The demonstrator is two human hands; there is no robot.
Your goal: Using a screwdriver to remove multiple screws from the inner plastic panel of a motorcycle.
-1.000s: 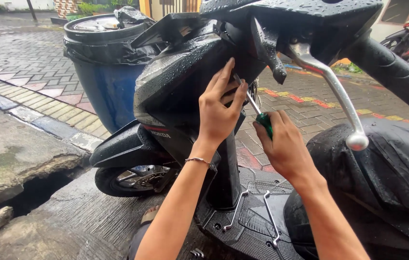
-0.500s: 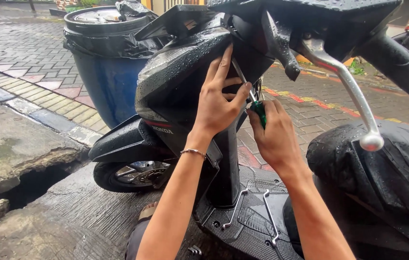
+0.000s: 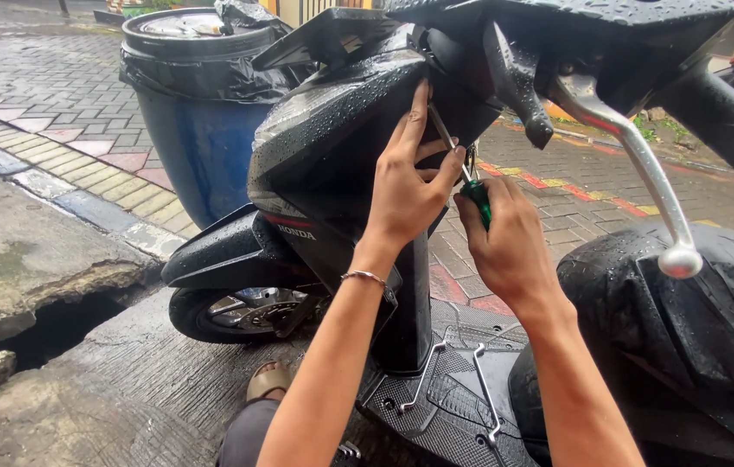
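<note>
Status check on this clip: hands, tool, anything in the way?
Left hand flat on wet black scooter front panel. Right hand gripping green-handled screwdriver, shaft angled up under the handlebar. Silver brake lever close beside, not blocking.

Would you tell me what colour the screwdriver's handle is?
Green with black, seen in the head view: the screwdriver handle sits in the right hand.

Green-handled screwdriver (image 3: 471,186), shaft angled up into wet black scooter panel (image 3: 332,121)
</note>
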